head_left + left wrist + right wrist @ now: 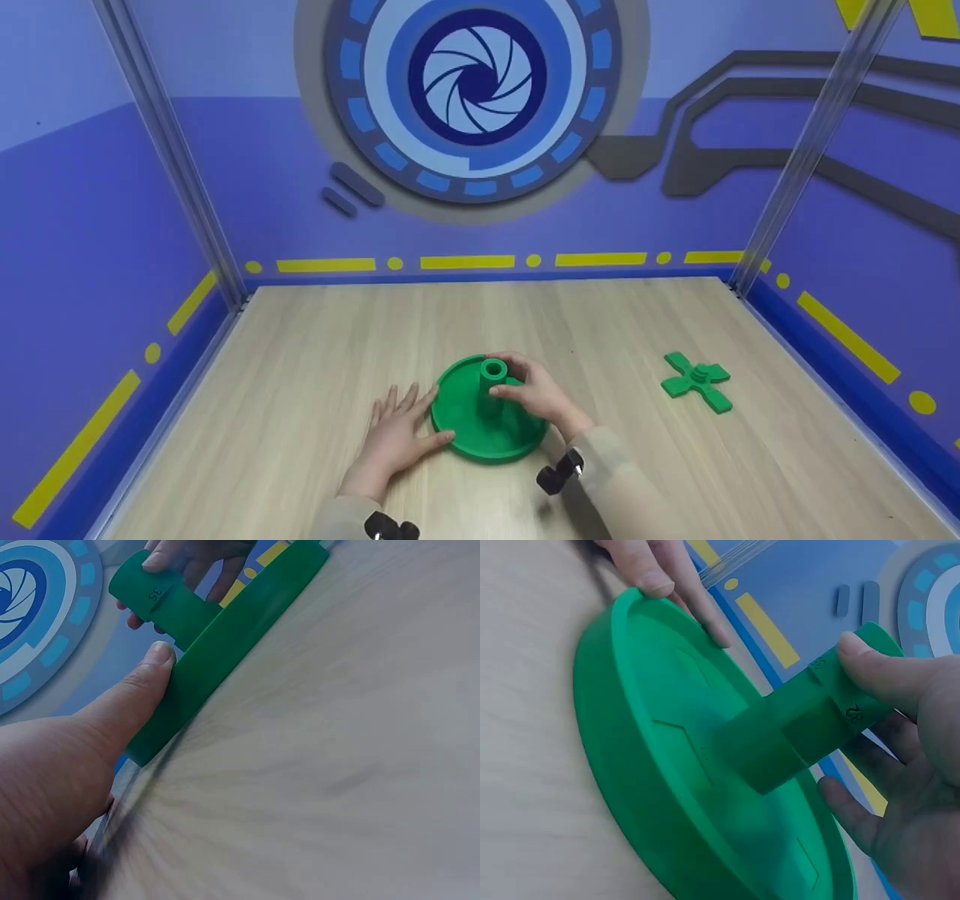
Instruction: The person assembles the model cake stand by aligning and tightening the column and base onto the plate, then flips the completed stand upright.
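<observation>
A round green dish with a raised rim lies on the table in the middle. From its middle region rises a hollow green tube, upright, with stepped notches and small numbers on its side in the right wrist view. My right hand grips the tube near its top, thumb on the near side and fingers behind. At the dish's left edge my left hand rests with spread, straight fingers; its thumb touches the rim. Whether the tube's base is fixed to the dish, I cannot tell.
To the right on the wooden table lies a green cross-shaped piece with four flat arms and a short round peg upward. Blue panels with metal corner posts wall in the table at the back and both sides.
</observation>
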The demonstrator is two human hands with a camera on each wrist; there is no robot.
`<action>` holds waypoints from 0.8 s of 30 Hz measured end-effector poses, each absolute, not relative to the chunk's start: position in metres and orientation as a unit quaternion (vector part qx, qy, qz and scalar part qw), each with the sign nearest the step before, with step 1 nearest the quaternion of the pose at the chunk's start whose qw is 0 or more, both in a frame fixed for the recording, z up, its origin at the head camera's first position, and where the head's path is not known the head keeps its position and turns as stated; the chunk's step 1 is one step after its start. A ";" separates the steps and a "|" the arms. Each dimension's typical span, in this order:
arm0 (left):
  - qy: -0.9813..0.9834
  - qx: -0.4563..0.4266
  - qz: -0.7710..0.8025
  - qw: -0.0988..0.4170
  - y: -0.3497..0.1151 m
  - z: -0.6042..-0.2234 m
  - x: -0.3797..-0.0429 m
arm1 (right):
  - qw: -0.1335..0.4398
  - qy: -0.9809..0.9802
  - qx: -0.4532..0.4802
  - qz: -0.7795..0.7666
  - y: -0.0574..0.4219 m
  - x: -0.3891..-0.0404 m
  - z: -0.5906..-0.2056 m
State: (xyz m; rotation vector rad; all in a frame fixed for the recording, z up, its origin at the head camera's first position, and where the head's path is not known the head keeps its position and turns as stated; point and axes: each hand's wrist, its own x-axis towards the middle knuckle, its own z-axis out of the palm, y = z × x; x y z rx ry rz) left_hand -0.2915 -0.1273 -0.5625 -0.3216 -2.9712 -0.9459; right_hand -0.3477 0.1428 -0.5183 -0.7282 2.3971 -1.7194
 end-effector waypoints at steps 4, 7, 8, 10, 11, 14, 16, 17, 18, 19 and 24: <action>-0.949 -0.102 -0.299 0.003 -0.127 -0.562 -0.292 | 0.043 0.793 -0.239 -0.558 0.142 -0.348 -0.520; -0.950 -0.102 -0.296 0.004 -0.126 -0.561 -0.291 | 0.032 0.796 -0.235 -0.557 0.142 -0.348 -0.521; -0.950 -0.102 -0.295 0.004 -0.126 -0.561 -0.291 | 0.030 0.796 -0.233 -0.558 0.141 -0.347 -0.521; -0.951 -0.102 -0.292 0.004 -0.126 -0.561 -0.291 | 0.026 0.797 -0.229 -0.559 0.140 -0.347 -0.521; -0.951 -0.102 -0.291 0.005 -0.126 -0.561 -0.291 | 0.024 0.796 -0.229 -0.559 0.140 -0.346 -0.521; -0.952 -0.102 -0.288 0.006 -0.127 -0.561 -0.291 | 0.022 0.793 -0.229 -0.564 0.139 -0.345 -0.520; -0.952 -0.102 -0.289 0.006 -0.127 -0.561 -0.291 | 0.020 0.791 -0.228 -0.568 0.139 -0.344 -0.519; -0.952 -0.102 -0.289 0.007 -0.127 -0.561 -0.291 | 0.019 0.791 -0.228 -0.568 0.139 -0.344 -0.519; -0.952 -0.102 -0.290 0.007 -0.127 -0.561 -0.291 | 0.018 0.790 -0.226 -0.570 0.138 -0.343 -0.520; -0.951 -0.102 -0.291 0.007 -0.127 -0.561 -0.291 | 0.018 0.791 -0.225 -0.569 0.138 -0.343 -0.520; -0.952 -0.107 -0.288 0.007 -0.126 -0.561 -0.291 | 0.012 0.797 -0.219 -0.563 0.138 -0.343 -0.523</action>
